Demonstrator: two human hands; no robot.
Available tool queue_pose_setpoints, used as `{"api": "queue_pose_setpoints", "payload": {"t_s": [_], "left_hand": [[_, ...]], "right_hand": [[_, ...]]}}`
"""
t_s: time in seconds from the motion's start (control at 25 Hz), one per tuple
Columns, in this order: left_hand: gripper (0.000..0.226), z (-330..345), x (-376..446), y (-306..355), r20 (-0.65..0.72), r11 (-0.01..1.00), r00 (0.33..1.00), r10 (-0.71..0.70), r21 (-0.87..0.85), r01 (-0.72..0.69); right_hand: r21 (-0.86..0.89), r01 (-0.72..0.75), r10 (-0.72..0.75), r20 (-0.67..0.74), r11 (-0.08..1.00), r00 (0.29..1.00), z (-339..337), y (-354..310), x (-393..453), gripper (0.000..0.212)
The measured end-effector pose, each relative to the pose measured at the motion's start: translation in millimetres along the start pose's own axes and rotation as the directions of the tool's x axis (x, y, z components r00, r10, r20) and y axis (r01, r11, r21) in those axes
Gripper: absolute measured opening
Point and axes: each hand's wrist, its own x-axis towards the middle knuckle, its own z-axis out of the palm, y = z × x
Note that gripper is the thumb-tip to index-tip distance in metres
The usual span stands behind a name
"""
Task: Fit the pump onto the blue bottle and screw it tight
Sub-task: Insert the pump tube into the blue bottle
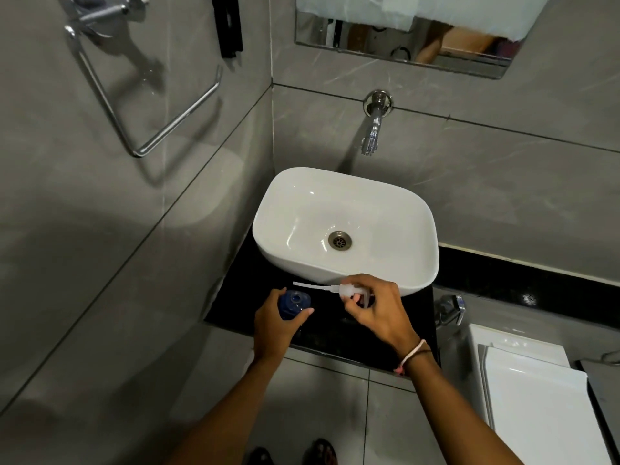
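Towel ring (pixel 144 105): chrome, on the grey wall, upper left of the frame.
Left hand (pixel 275 325): lower centre-left, wrapped around the bottle from the near side, thumb across its right flank.
Bottle (pixel 294 304): blue, upright on the black counter (pixel 241 297), just left of the sink's near corner; its round mouth is uncovered and faces up.
Pump (pixel 349 292): clear white plastic, lying nearly level in the air to the right of the bottle, apart from it. Its thin dip tube (pixel 310 285) points left, the tip above and just past the bottle's mouth.
Right hand (pixel 372 307): centre of the frame, fingers pinched on the pump's collar and head; a pale thread band (pixel 411 355) sits on the wrist.
Sink (pixel 345 229): white basin on the counter, centre, metal drain in its floor.
Tap (pixel 374 125): chrome, from the wall above the sink.
Mirror (pixel 402 38): upper right, lower edge only.
Cistern (pixel 530 380): white, lower right.
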Motion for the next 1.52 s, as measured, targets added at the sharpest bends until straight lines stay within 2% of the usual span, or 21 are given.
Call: {"api": "queue_pose_setpoints", "payload": {"t_s": [0.16,0.52,0.68,0.84,0.96,1.12,1.24,1.32,1.4,1.52], "left_hand": [[0.057,-0.7,-0.7,0.9,0.001,1.0,1.0,-0.007,-0.008,0.007],[0.054,0.8,0.6,-3.4,-0.009,1.0,1.0,0.018,0.009,-0.018],[0.054,0.7,0.2,-3.8,-0.015,0.998,0.999,0.048,0.028,-0.047],[0.054,0.6,0.4,-4.9,-0.005,0.997,0.999,0.038,0.07,-0.038],[0.051,-0.3,0.1,-3.8,0.005,0.995,0.999,0.039,0.096,-0.039],[0.044,-0.9,-0.4,-3.1,0.016,0.997,1.0,0.008,0.081,-0.009],[0.048,1.0,2.0,-8.5,0.017,0.994,1.0,0.021,0.103,-0.023],[0.054,2.3,4.1,-13.7,0.014,0.993,1.0,0.024,0.112,-0.026],[0.054,2.5,5.0,-16.3,0.016,0.994,0.999,0.029,0.103,-0.03],[0.042,2.5,4.9,-14.2,0.023,0.995,0.999,0.024,0.101,-0.026]], "right_hand": [[-0.123,0.063,-0.041,0.176,0.99,0.984,-12.1,-21.0,23.2,0.021],[-0.317,0.169,-0.022,0.42,0.933,0.907,-18.1,-36.3,47.7,0.014],[-0.424,0.309,-0.035,0.542,0.851,0.839,-1.6,-70.0,67.8,0.028],[-0.506,0.459,-0.032,0.646,0.73,0.763,30.8,-93.0,74.5,0.033],[-0.525,0.46,-0.006,0.654,0.716,0.756,49.7,-86.3,71.5,0.037],[-0.538,0.419,0.023,0.634,0.732,0.773,64.9,-62.5,65.0,0.025],[-0.559,0.401,0.012,0.594,0.726,0.805,69.2,-53.0,64.4,0.025],[-0.601,0.357,0.037,0.542,0.715,0.839,72.0,-50.4,64.4,0.036],[-0.577,0.279,0.058,0.495,0.768,0.867,71.7,-46.8,61.2,0.054],[-0.396,0.236,0.028,0.557,0.887,0.83,60.0,-40.1,57.5,0.081]]}}
